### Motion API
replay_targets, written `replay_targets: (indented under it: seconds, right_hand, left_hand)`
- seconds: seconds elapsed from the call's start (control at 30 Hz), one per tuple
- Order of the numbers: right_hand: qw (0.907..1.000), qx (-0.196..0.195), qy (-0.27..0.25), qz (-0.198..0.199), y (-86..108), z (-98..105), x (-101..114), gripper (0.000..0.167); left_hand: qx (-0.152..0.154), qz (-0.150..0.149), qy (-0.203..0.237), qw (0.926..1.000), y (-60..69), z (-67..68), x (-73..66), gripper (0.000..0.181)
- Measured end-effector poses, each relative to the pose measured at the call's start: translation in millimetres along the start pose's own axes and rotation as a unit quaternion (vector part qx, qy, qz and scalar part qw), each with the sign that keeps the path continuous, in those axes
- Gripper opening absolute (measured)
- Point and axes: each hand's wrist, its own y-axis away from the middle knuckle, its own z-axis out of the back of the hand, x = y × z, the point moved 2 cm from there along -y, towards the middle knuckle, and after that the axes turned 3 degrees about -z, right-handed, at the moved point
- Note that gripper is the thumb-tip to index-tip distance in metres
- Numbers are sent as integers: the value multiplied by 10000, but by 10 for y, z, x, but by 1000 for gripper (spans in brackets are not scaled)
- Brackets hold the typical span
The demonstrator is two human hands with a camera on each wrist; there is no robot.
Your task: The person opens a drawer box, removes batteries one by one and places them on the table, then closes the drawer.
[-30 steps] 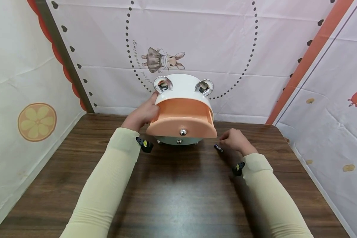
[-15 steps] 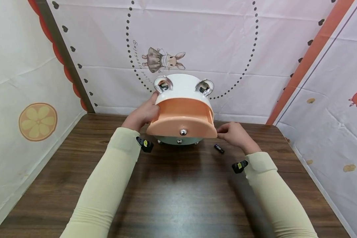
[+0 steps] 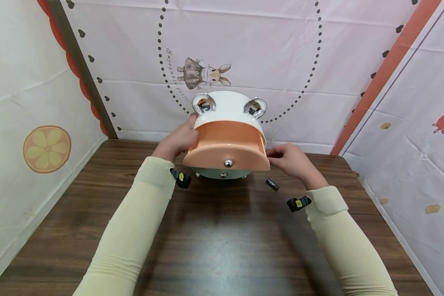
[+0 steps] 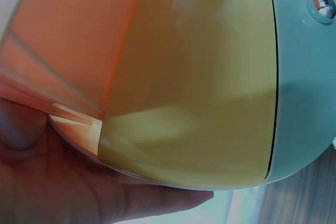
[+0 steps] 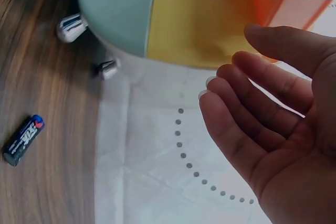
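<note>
A small drawer cabinet (image 3: 229,107) with a white body and two silver ears stands at the back of the table. Its orange top drawer (image 3: 227,158) is pulled out; below, the yellow drawer (image 4: 199,82) and the pale green drawer (image 4: 302,93) sit flush. My left hand (image 3: 179,142) holds the cabinet's left side, thumb at the front rim and one finger straight along the outside. At the orange drawer's right edge, my right hand (image 3: 290,162) has loosely bent fingers, thumb and forefinger apart. Whether it touches the drawer I cannot tell. A battery (image 3: 272,184) lies below it.
The brown wooden table (image 3: 222,242) ends at a printed cloth backdrop (image 3: 266,49) close behind the cabinet. More cloth (image 3: 403,172) hangs along both sides. Silver feet (image 5: 72,27) lift the cabinet off the table.
My right hand has moved from beside the battery up and away to the orange drawer's right edge. The battery stays on the table. My left hand and the drawer look unchanged.
</note>
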Motion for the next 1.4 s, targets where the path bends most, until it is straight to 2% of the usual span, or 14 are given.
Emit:
replay_targets:
  seconds: [0.13,0.33,0.53,0.67,0.8,1.13,1.4]
  right_hand:
    - [9997,-6,-245,58,16,31,42,21]
    - [9974,86,-694,166,40,80,84,21]
    - [9915,105,-1263,290,77,148,160,23]
    - [9905,92,-1345,272,87,187,186,26]
    - [9905,5,-1363,202,109,228,204,29]
    - [9912,-229,-1268,317,176,297,352,24]
    - [9931,-177,-1019,555,182,362,493,25]
  left_hand:
    - [-39,-136,-51,9999,-3,4,2,79]
    - [0,-42,-49,10000,7,7,-12,80]
    - [164,56,189,9997,121,14,-162,82]
    - [198,83,171,9996,220,16,-265,81]
    - [185,68,177,9996,245,9,-289,81]
    - [209,94,227,9995,234,4,-278,80]
    - [96,-5,297,9995,51,-2,-71,82]
